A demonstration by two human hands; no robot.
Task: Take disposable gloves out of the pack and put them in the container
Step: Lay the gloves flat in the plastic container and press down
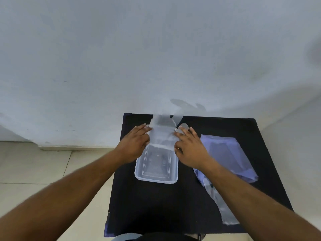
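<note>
A clear rectangular plastic container (pixel 156 173) sits in the middle of the small black table (pixel 156 209). Over its far end I hold a thin transparent disposable glove (pixel 162 134) spread flat between both hands. My left hand (pixel 134 145) pinches the glove's left edge and my right hand (pixel 190 148) pinches its right edge. The glove's finger end reaches past the table's far edge. The bluish plastic glove pack (pixel 227 157) lies on the table to the right of my right forearm. Inside the container I cannot tell whether any gloves lie there.
A strip of clear plastic (pixel 220 206) lies on the table near the front right, partly under my right arm. A white wall (pixel 156 58) stands right behind the table. Tiled floor (pixel 34 167) lies to the left.
</note>
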